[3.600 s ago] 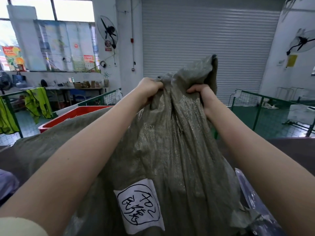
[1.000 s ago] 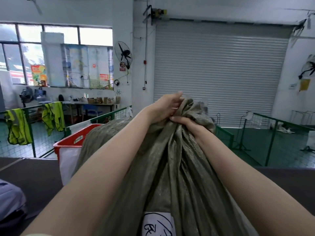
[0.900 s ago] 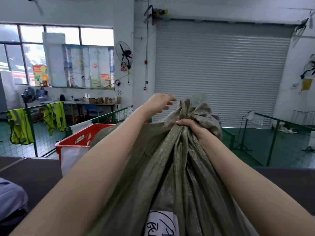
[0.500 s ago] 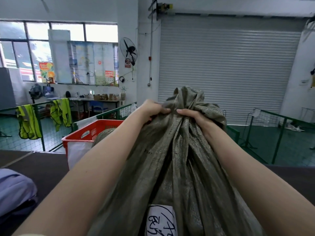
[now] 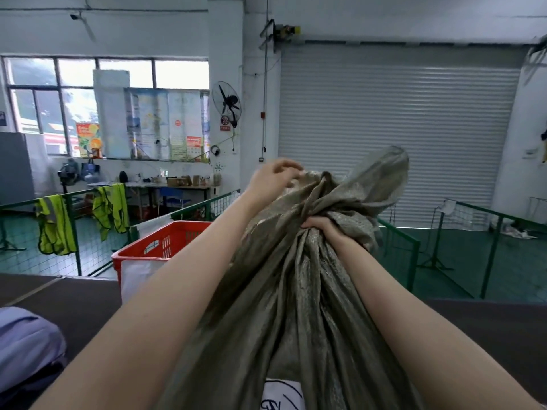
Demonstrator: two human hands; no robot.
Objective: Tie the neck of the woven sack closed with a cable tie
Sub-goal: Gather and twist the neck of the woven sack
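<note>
Right hand (image 5: 321, 229) clamps the gathered neck of the sack (image 5: 284, 291), which stands between the arms, while the left hand (image 5: 273, 180) hovers loose-fingered at the floppy top, gripping nothing. Bunching stage, I'd say — no cable tie in sight, so fetching one comes next — without slackening that grip.

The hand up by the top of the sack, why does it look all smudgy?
Head view: the left hand is smeared by motion blur, fingers loose near the sack's top; the right hand, gripping the bunched neck, looks sharper; the windows glare white; the wide lens bends the room's edges.
</note>
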